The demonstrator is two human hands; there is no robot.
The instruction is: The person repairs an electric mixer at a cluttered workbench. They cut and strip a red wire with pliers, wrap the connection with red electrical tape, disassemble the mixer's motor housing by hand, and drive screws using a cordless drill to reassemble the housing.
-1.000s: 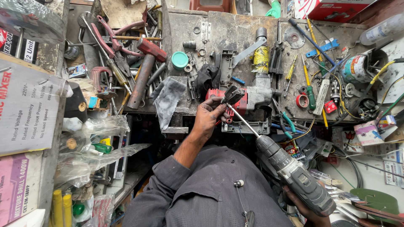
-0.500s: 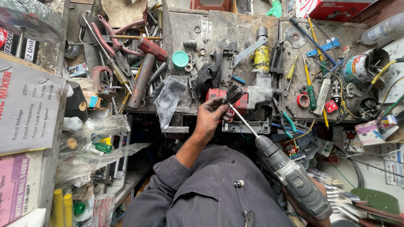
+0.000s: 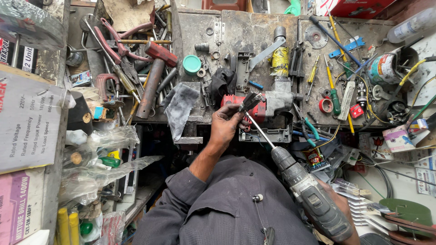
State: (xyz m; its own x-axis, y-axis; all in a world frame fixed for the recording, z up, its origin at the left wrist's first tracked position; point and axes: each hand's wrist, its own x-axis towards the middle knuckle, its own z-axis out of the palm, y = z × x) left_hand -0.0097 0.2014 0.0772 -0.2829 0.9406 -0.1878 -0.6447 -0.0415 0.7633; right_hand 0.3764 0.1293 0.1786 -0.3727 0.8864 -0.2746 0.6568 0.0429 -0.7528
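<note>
Red-and-grey power tool (image 3: 268, 106), grimy, lying on the cluttered table (image 3: 254, 31).
Left hand (image 3: 225, 127) pinches its dark part; right hand (image 3: 338, 204) grips a grey cordless driver (image 3: 309, 197), bit touching it.

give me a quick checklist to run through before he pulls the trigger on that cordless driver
1. Left hand steadying the small dark part against the red and grey power tool: ok.
2. Right hand on the cordless driver: ok, though the hand is mostly hidden.
3. Long bit tip meeting the part: ok, it reaches it.
4. Bit seated in a screw head: cannot tell, too small.
5. Left fingers clear of the bit: not ok, they sit right beside the tip.
6. Bench around the tool free of loose tools: not ok.
</note>
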